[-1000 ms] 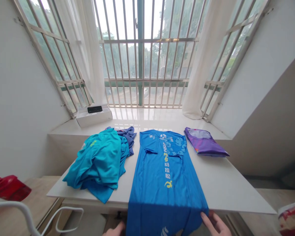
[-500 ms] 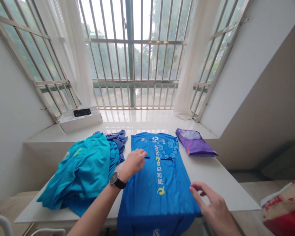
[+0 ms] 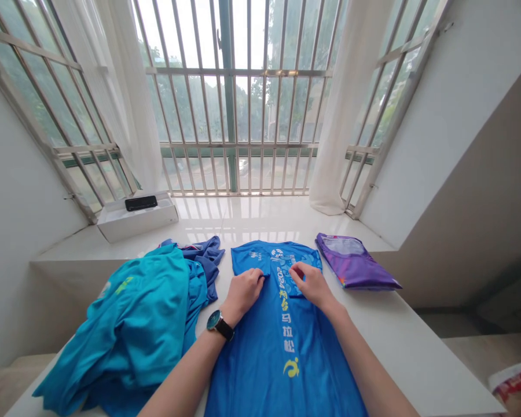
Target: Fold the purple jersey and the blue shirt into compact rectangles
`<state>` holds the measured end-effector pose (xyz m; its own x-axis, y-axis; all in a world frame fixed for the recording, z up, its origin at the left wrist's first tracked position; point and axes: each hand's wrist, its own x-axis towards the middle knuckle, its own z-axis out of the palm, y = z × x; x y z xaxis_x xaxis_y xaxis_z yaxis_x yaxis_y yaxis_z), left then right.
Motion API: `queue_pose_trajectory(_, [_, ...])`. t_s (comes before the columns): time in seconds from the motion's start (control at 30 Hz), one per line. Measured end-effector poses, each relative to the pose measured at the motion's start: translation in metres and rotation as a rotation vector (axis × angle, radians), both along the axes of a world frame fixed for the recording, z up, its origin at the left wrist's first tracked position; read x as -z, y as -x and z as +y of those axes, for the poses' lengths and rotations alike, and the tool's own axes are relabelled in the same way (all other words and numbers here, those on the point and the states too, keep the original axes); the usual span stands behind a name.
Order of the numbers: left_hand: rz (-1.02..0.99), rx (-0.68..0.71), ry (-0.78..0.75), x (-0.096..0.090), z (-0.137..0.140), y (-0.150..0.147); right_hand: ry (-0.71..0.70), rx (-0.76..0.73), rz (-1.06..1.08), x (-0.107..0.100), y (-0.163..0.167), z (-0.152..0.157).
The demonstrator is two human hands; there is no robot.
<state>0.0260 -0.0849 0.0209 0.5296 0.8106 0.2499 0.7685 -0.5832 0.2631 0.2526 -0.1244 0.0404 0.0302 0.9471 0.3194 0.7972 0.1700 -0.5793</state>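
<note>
A blue T-shirt with white and yellow printing lies lengthwise on the white table, its sleeves folded inward over the chest. At the inner edge of the left sleeve my left hand, wearing a black watch, has its fingertips closed on the cloth. My right hand is curled over the patterned right sleeve, thumb and fingertips pinched at its inner part; the cloth between them is mostly hidden. To the left is a crumpled teal shirt, partly over a purple-blue garment. A folded purple garment lies right of the T-shirt.
A white box with a black phone-like object on it stands on the windowsill at the back left. Barred windows and white curtains rise behind. A red and beige bag shows at the lower right.
My right hand has moved up and left from the T-shirt's lower right side to its right sleeve. My left hand now pinches the left sleeve edge. The view has shifted slightly.
</note>
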Motion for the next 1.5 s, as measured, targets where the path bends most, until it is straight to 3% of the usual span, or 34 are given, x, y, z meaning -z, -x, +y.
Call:
queue_pose_trajectory(0.17, [0.088,0.149,-0.052,0.003,-0.006,-0.004,0.067,0.075,-0.071,0.021,-0.011,0.006])
queue_pose_trajectory(0.37, [-0.01,0.122,-0.001,-0.004,-0.002,-0.004,0.11,0.156,-0.126,0.021,-0.023,0.003])
queue_pose_trajectory(0.6, [0.139,0.075,0.048,-0.027,0.052,-0.059,0.091,0.239,-0.114,0.022,-0.022,0.005])
queue_pose_trajectory(0.77, [0.153,0.031,0.081,-0.011,0.092,-0.094,0.081,0.253,-0.103,0.023,-0.023,0.004])
queue_pose_trajectory(0.9, [0.13,0.038,0.089,0.005,0.105,-0.104,0.084,0.252,-0.094,0.021,-0.023,0.002])
queue_pose_trajectory(1.03, [0.1,0.053,0.092,0.007,0.115,-0.112,0.103,0.245,-0.085,0.021,-0.023,0.001])
queue_pose_trajectory(1.3, [0.094,0.009,0.058,0.007,0.114,-0.117,0.006,0.163,-0.141,0.04,-0.029,0.008])
queue_pose_trajectory(1.5, [0.068,-0.035,0.002,0.0,0.095,-0.091,0.12,0.228,-0.199,0.047,-0.03,0.012])
